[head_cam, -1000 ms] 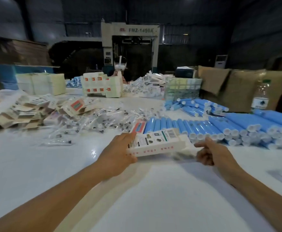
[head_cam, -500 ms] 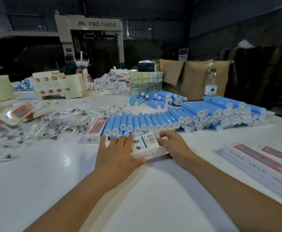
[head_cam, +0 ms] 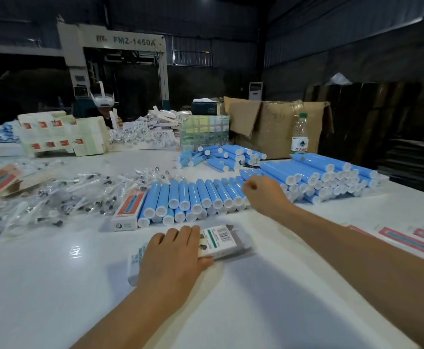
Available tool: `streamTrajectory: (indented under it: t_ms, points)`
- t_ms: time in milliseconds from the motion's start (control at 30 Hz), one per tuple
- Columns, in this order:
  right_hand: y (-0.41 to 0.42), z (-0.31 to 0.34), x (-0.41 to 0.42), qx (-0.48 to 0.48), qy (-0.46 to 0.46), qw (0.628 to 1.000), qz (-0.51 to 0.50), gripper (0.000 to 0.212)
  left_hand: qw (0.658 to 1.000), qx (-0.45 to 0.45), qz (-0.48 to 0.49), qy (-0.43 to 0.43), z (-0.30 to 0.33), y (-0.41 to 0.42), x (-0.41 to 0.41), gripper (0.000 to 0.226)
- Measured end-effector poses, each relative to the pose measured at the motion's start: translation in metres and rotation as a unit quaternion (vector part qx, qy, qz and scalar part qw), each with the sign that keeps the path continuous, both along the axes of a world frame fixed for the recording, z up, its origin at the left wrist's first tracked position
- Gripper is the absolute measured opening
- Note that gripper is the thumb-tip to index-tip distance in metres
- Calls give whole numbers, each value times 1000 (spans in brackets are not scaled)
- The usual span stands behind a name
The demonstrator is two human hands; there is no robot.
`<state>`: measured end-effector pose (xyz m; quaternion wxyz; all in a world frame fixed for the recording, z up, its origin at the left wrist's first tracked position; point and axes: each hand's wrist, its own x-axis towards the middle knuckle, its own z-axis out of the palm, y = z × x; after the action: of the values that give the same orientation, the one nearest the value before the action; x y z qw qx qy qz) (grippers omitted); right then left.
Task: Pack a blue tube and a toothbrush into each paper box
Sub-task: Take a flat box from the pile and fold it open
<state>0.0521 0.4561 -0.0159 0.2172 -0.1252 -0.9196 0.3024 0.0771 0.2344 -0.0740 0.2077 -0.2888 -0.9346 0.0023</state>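
Note:
A white paper box (head_cam: 222, 241) with a barcode lies flat on the white table (head_cam: 256, 311). My left hand (head_cam: 174, 258) rests on top of it with fingers laid over it, thumb at its near edge. My right hand (head_cam: 263, 195) hovers with curled fingers over the near row of blue tubes (head_cam: 193, 197) and holds nothing I can see. More blue tubes (head_cam: 326, 175) are stacked to the right. Wrapped toothbrushes (head_cam: 62, 195) lie in a heap at the left. Another box (head_cam: 127, 210) stands beside the tubes.
Flat unfolded boxes (head_cam: 412, 239) lie at the right edge. A water bottle (head_cam: 299, 134) and a brown carton (head_cam: 271, 127) stand behind the tubes. Stacks of packed boxes (head_cam: 60, 133) sit far left, where another person (head_cam: 105, 107) works across the table.
My right hand left the box's end and rose to the tube row. The box now lies flat under my left hand. The view swung right.

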Motion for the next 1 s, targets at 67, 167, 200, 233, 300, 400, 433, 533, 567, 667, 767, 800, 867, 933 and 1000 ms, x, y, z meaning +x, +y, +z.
streamTrajectory:
  t_ms: [67, 167, 200, 233, 300, 400, 433, 533, 567, 667, 767, 800, 867, 933, 1000]
  points:
    - [18, 16, -19, 115, -17, 992, -40, 25, 1000, -4, -3, -9, 0, 0, -1, 66]
    - [46, 29, -42, 239, -38, 966, -91, 17, 1000, -7, -5, -25, 0, 1, -4, 66]
    - [55, 30, -49, 277, -48, 954, -109, 16, 999, -7, -5, -31, 0, 1, -5, 65]
    - [63, 31, -55, 309, -64, 940, -127, 17, 999, -7, -4, -36, 0, 1, -7, 65]
    - [77, 30, -66, 334, -116, 920, -167, 20, 999, -11, -4, -45, -1, 2, -9, 67]
    - [86, 28, -80, 321, -176, 910, -197, 22, 998, -23, -1, -57, -1, 2, -13, 72]
    - [87, 28, -85, 315, -186, 910, -195, 22, 998, -28, 0, -60, -1, 2, -14, 73]
    - [86, 34, -94, 300, -203, 913, -185, 8, 997, -32, -1, -70, 0, 3, -16, 74]
    - [85, 37, -96, 290, -207, 916, -184, 8, 997, -31, -2, -72, 0, 3, -16, 75]
    - [82, 43, -97, 266, -222, 922, -171, 11, 997, -28, 0, -68, 1, 2, -15, 75]
    - [72, 49, -92, 258, -195, 934, -151, 19, 998, -18, 5, -65, 1, -1, -15, 72]
    - [66, 53, -87, 239, -172, 944, -146, 25, 998, -12, 6, -62, 2, -2, -15, 71]
    - [51, 59, -75, 177, -105, 970, -127, 36, 999, 1, 6, -51, 2, -3, -14, 70]
    - [35, 60, -56, 68, -23, 993, -92, 23, 999, 15, 8, -37, 2, -4, -15, 70]
    - [17, 51, -30, -109, 64, 992, -28, 35, 999, 28, 20, -23, 3, -6, -15, 72]
